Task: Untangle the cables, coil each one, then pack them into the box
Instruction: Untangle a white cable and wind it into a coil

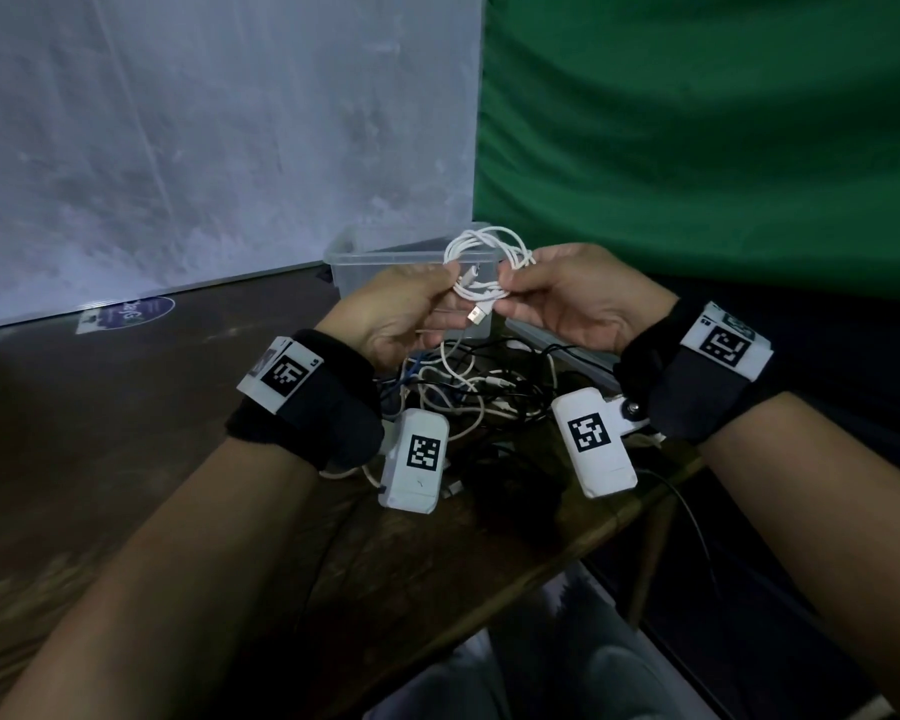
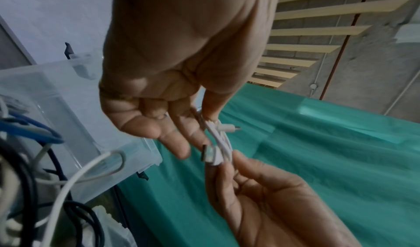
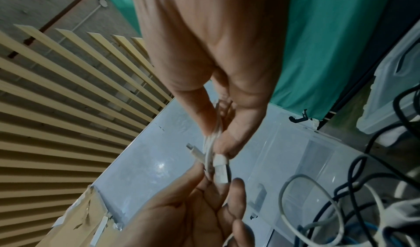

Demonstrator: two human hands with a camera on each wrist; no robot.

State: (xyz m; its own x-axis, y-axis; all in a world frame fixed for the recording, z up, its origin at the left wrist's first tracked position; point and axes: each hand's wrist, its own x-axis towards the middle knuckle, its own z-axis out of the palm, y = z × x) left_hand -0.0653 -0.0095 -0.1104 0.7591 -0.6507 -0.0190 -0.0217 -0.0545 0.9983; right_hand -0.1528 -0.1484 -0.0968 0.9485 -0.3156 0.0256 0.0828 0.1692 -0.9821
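We hold the white cable (image 1: 481,262) in the air above the table, just in front of the clear plastic box (image 1: 357,259) at the far edge. Our left hand (image 1: 396,314) pinches the left side of the coil between thumb and fingertips; our right hand (image 1: 578,298) pinches the right side in the same way. The USB plug (image 1: 476,315) hangs free below the loops.

We judge the cable light, limp and springy: released loops will likely open. We should grip where the strands cross, not at the plugs, and avoid kinking the strain reliefs.

The tangled pile (image 1: 468,392) of black, white and blue cables lies on the dark wooden table (image 1: 126,433) beneath our wrists, near the box. A pale panel (image 1: 204,137) stands at far left, and a green cloth (image 1: 697,122) hangs at far right.
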